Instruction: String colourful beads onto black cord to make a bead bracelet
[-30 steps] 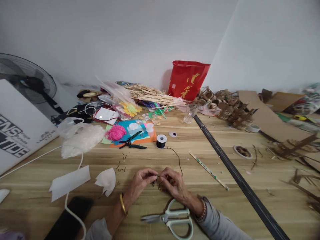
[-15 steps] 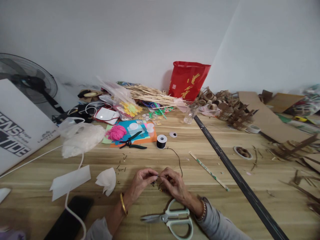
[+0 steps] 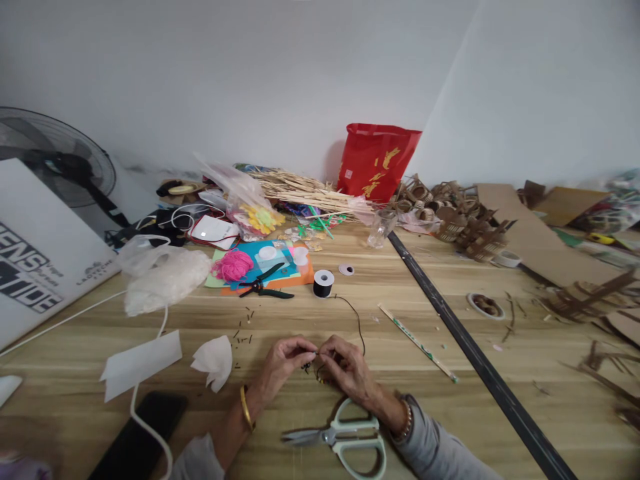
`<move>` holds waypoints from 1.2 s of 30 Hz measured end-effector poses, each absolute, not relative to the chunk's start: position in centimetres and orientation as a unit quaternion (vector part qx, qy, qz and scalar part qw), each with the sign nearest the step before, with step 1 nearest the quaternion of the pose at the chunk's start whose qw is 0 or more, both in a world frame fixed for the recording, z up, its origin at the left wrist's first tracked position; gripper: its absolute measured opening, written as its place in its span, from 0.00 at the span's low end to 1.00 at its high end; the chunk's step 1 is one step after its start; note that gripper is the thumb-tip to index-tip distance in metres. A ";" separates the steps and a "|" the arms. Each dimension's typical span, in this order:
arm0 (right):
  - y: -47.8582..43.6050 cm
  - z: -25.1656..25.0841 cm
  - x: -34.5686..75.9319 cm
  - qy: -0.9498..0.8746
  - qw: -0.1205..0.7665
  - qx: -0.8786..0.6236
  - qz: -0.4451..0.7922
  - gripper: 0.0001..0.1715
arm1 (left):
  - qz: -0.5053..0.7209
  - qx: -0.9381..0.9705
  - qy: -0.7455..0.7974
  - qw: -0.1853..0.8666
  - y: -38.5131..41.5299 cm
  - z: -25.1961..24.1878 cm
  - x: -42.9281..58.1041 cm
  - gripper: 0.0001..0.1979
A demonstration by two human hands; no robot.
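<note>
Fingertip to fingertip, my left hand [image 3: 286, 363] and my right hand [image 3: 347, 367] pinch a thin black cord [image 3: 320, 371] between them. Small dark beads [image 3: 306, 366] hang just under my left fingertips, and a small yellowish piece dangles on the cord below the right ones. The finest details at the fingertips are too small to make out. From beyond my right hand the cord runs back to a spool of black cord [image 3: 323, 285]. Scissors with pale green handles [image 3: 356, 440] lie right below my hands, blades pointing left.
Pliers [image 3: 260, 287] and pink yarn [image 3: 233, 266] rest on coloured sheets behind my hands. A paper-wrapped stick [image 3: 419, 343] and a black strip [image 3: 450, 320] lie to the right. A phone [image 3: 140, 433] and white cable are at the left. A glass [image 3: 381, 229] stands farther back.
Hardly anything differs. My left fingertips have shifted very slightly to the right, nearer the right ones; both hands keep their pinch on the cord.
</note>
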State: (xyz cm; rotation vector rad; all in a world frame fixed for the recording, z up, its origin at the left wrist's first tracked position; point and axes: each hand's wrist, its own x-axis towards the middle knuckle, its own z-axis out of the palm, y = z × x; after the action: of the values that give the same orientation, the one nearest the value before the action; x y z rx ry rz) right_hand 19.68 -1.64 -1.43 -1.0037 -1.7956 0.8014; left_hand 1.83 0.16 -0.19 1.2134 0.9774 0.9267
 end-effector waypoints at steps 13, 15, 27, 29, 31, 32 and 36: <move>-1.6 -1.6 19.7 -0.722 0.442 -0.402 0.350 0.13 | 0.398 0.512 0.438 0.622 0.2 -0.3 1.9 0.10; -1.6 -1.6 19.7 -0.721 0.442 -0.402 0.352 0.13 | 0.401 0.510 0.441 0.620 0.2 -0.2 2.0 0.09; -1.7 -1.8 19.6 -0.711 0.450 -0.407 0.356 0.14 | 0.400 0.537 0.433 0.603 0.2 -0.9 1.9 0.08; -1.7 -1.7 19.6 -0.715 0.449 -0.406 0.350 0.14 | 0.397 0.551 0.432 0.594 0.2 -1.1 2.0 0.08; -1.8 -1.7 19.6 -0.727 0.446 -0.399 0.338 0.13 | 0.394 0.563 0.431 0.585 0.1 -1.2 2.0 0.08; -1.8 -1.7 19.6 -0.733 0.446 -0.394 0.330 0.13 | 0.393 0.568 0.431 0.581 0.1 -1.2 2.0 0.08; -1.9 -1.8 19.7 -0.753 0.447 -0.375 0.304 0.11 | 0.383 0.589 0.439 0.561 0.1 -1.2 2.1 0.09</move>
State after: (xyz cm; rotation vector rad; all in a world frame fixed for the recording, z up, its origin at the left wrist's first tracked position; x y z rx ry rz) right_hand 19.67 -1.86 -1.78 -0.9280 -1.8641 0.7532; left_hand 2.07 0.13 -1.16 1.3877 1.0341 0.9015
